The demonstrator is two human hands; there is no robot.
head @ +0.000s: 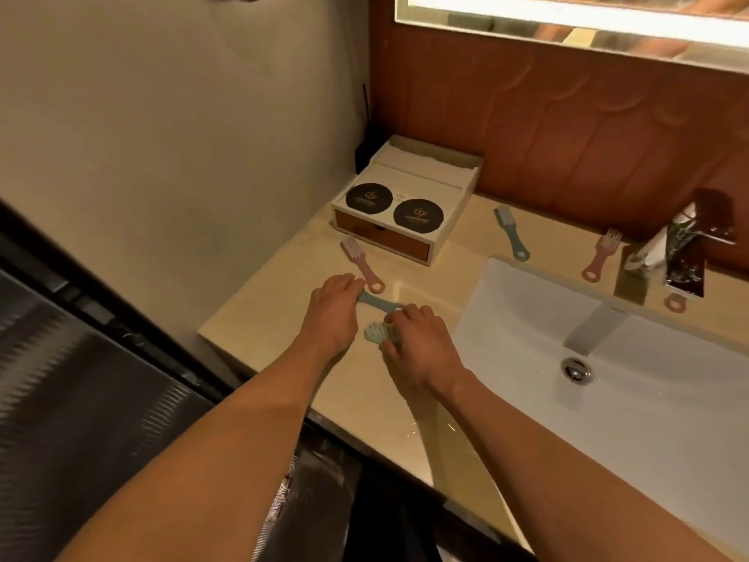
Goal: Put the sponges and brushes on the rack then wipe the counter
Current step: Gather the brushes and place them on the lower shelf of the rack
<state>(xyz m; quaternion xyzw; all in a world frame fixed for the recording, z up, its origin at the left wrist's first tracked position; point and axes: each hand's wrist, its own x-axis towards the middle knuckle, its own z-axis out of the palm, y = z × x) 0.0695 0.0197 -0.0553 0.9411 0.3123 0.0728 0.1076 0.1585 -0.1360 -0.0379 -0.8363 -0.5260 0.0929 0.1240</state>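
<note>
Your left hand [334,304] rests palm-down on the beige stone bench [259,318], fingers curled over the far end of a pale green plastic brush [379,304]; whether it truly grips, you cannot tell. Your right hand [415,338] lies just right of it, fingers bent around a small pale green bristled scrubber [375,333] at the brush's near end. A pink brush [362,264] lies just beyond your left hand, beside the white tray box [405,204]. Farther right, a second green brush [511,233] and another pink brush [602,255] lie well apart behind the white sink [608,358].
</note>
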